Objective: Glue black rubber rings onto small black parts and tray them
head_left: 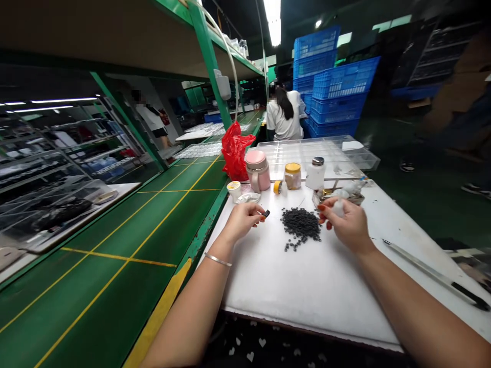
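My left hand [245, 221] pinches a small black part [266, 213] between thumb and fingertips, above the white tabletop. Closed around a small whitish squeeze bottle [338, 208], my right hand [345, 221] is at the right side of a pile of small black pieces [301, 224]. The fingers cover much of the bottle, and its tip is hard to make out. Several loose black pieces lie scattered at the pile's near edge. Just behind the right hand is a shallow box [326, 194] with small items in it.
Behind the pile stand a pink mug [258, 171], a yellow-lidded jar [292, 176], a white bottle [315, 174] and yellow tape [277, 187]. A red bag [235, 152] is beside the green conveyor [153, 225]. At right lies a long pen-like tool [433, 273]. A person [286, 115] sits beyond, near blue crates [337, 92].
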The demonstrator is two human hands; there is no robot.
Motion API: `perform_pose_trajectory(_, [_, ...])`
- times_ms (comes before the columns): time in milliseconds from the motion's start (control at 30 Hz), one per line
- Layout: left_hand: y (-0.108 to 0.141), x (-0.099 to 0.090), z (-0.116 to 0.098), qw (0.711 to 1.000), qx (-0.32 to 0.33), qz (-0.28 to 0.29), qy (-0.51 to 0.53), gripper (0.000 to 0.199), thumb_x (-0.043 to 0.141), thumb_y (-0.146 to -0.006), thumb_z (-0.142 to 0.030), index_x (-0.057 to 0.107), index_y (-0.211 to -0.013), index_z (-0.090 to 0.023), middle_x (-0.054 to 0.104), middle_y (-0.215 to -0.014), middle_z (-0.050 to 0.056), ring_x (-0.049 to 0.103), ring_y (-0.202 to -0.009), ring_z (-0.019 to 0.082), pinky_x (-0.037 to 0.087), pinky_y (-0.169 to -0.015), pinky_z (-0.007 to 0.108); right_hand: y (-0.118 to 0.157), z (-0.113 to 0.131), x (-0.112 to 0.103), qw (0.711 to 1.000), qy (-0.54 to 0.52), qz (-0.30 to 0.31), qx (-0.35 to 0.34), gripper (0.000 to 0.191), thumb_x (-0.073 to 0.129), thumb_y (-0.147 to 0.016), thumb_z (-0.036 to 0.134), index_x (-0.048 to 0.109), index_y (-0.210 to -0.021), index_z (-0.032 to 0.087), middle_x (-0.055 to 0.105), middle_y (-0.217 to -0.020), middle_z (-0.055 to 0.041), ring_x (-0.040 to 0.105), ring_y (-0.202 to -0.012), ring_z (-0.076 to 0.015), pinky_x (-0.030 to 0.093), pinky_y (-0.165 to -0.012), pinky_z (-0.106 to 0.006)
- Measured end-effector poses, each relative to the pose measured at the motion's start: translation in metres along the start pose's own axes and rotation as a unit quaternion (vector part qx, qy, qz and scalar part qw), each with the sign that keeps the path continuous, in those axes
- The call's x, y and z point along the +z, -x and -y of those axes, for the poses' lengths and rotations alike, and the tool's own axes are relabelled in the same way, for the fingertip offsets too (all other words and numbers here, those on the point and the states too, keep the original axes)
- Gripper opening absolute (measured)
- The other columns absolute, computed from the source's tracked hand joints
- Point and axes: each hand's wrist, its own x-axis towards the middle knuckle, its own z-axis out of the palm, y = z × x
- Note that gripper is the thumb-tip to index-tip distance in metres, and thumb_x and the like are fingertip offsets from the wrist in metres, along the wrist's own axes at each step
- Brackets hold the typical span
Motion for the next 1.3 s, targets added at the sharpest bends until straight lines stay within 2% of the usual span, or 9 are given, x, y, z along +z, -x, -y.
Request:
perform_pose_trajectory(100, [-0.002,0.012,-0.023,0.979,0.014,0.05,0.195,0.033,0.067,-0.077,-0.031,0.066,-0.104,-0.013,0.07,-0.08,0.008,0.064,-0.069,0.015,0.052,-0.062,0.025,-0.007,0.001,-0.007,0.998,0.057,0.032,-0.004,0.029,0.063,-0.08,0.046,0.061,-0.083,0.017,0.068,-0.067,-0.0043,0.057,-0.048,-0.0151,0.046,-0.048,-0.027])
perform_pose_trajectory(200, [-0.007,0.028,-0.033,0.915,-0.008,0.077,0.396,0.041,0.082,-0.063,-0.034,0.066,-0.094,-0.012,0.07,-0.081,0.008,0.064,-0.071,0.015,0.051,-0.06,0.022,-0.017,-0.006,-0.022,0.981,0.187,0.053,-0.003,0.018,0.06,-0.08,0.033,0.067,-0.077,0.017,0.071,-0.08,-0.0061,0.064,-0.068,-0.0189,0.048,-0.066,-0.03])
perform_pose_trajectory(267, [-0.009,0.039,-0.033,0.885,-0.033,0.09,0.455,0.043,0.085,-0.06,-0.032,0.064,-0.092,-0.012,0.07,-0.083,0.008,0.064,-0.07,0.014,0.051,-0.059,0.02,-0.022,-0.012,-0.031,0.969,0.234,0.081,0.013,0.013,0.06,-0.076,0.024,0.071,-0.076,0.018,0.072,-0.083,-0.0048,0.065,-0.079,-0.021,0.046,-0.072,-0.03])
perform_pose_trajectory(367, [-0.009,0.051,-0.028,0.862,-0.07,0.104,0.491,0.043,0.085,-0.061,-0.03,0.06,-0.092,-0.012,0.071,-0.085,0.009,0.065,-0.07,0.012,0.052,-0.06,0.019,-0.023,-0.015,-0.039,0.949,0.265,0.164,0.04,0.015,0.058,-0.071,0.017,0.073,-0.073,0.018,0.072,-0.076,-0.0023,0.065,-0.077,-0.0199,0.044,-0.068,-0.027])
perform_pose_trajectory(533, [-0.001,0.053,-0.025,0.861,-0.071,0.112,0.49,0.04,0.085,-0.063,-0.03,0.06,-0.089,-0.012,0.071,-0.085,0.008,0.065,-0.071,0.013,0.052,-0.06,0.018,-0.021,-0.006,-0.049,0.914,0.305,0.258,0.065,0.016,0.058,-0.067,0.013,0.073,-0.07,0.018,0.071,-0.073,-0.0009,0.064,-0.073,-0.0167,0.042,-0.065,-0.023])
perform_pose_trajectory(767, [0.001,0.048,-0.03,0.863,-0.049,0.094,0.493,0.038,0.086,-0.062,-0.032,0.063,-0.087,-0.013,0.069,-0.082,0.004,0.061,-0.062,0.009,0.052,-0.058,0.017,-0.011,-0.002,-0.083,0.858,0.458,0.169,0.158,0.016,0.061,-0.067,0.014,0.074,-0.073,0.021,0.069,-0.072,-0.003,0.063,-0.07,-0.0164,0.037,-0.06,-0.023])
perform_pose_trajectory(1000, [0.002,0.053,-0.027,0.876,-0.026,0.101,0.472,0.036,0.084,-0.065,-0.032,0.064,-0.088,-0.013,0.068,-0.08,0.004,0.059,-0.063,0.009,0.052,-0.059,0.018,-0.003,-0.009,-0.072,0.795,0.562,0.132,0.188,0.019,0.065,-0.072,0.024,0.073,-0.089,0.018,0.071,-0.091,-0.0141,0.064,-0.086,-0.0247,0.035,-0.062,-0.028])
perform_pose_trajectory(1133, [0.002,0.055,-0.026,0.884,-0.02,0.106,0.454,0.035,0.083,-0.067,-0.032,0.064,-0.089,-0.013,0.068,-0.079,0.003,0.059,-0.063,0.009,0.052,-0.059,0.018,-0.011,-0.014,-0.066,0.782,0.575,0.139,0.194,0.026,0.061,-0.076,0.025,0.071,-0.1,0.018,0.07,-0.101,-0.0151,0.064,-0.09,-0.0263,0.035,-0.061,-0.028])
perform_pose_trajectory(1300, [0.001,0.055,-0.027,0.886,-0.012,0.107,0.45,0.032,0.083,-0.066,-0.032,0.065,-0.087,-0.014,0.067,-0.079,0.003,0.059,-0.063,0.009,0.052,-0.059,0.018,-0.017,-0.016,-0.06,0.787,0.569,0.147,0.186,0.021,0.059,-0.074,0.019,0.071,-0.091,0.017,0.07,-0.098,-0.0161,0.064,-0.088,-0.0271,0.035,-0.06,-0.028])
